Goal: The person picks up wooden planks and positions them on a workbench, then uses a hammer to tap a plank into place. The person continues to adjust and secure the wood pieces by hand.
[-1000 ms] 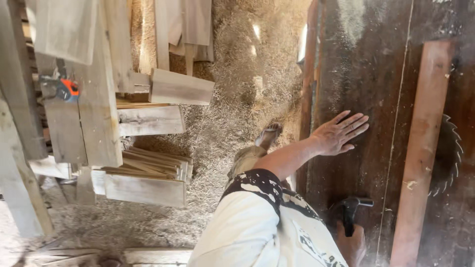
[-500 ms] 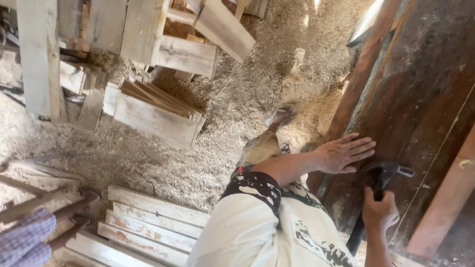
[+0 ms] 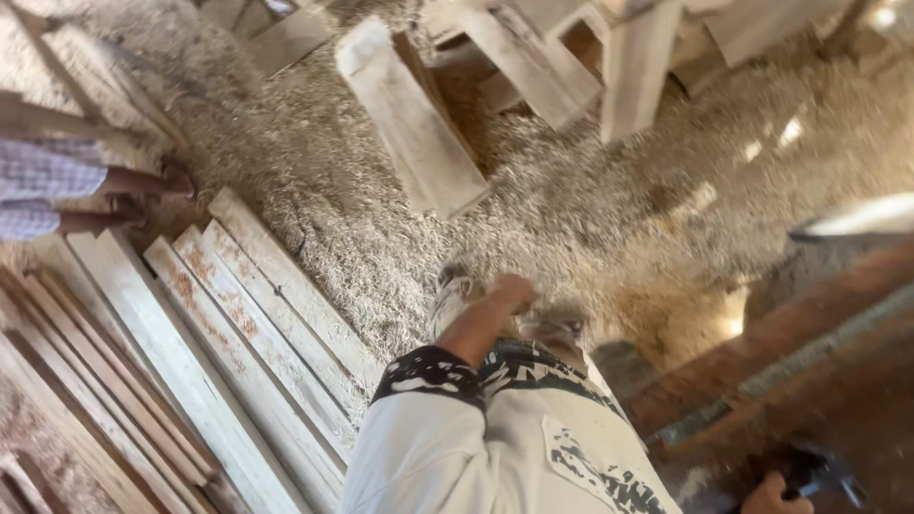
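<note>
Left hand [image 3: 511, 290] hangs loosely curled and holding nothing, above the sawdust floor [image 3: 590, 205], just over the person's own sandalled foot [image 3: 447, 290]. Right hand [image 3: 771, 495] sits at the near right edge, closed round the handle of a dark tool [image 3: 809, 471], apparently a hammer; motion blur hides the exact grip. The tool lies over the dark workbench [image 3: 819, 381] at near right.

Stacked pale planks [image 3: 219, 362] lie on the floor at near left. A loose board [image 3: 409, 124] lies at far centre, below more timber. A second person's feet [image 3: 143, 195] stand at far left.

Risks, as judged: deep shavings and loose boards give poor footing; a slip with the tool in hand could strike the bench or a leg. The bystander's open footwear is exposed.

No packages, labels or signs visible.
</note>
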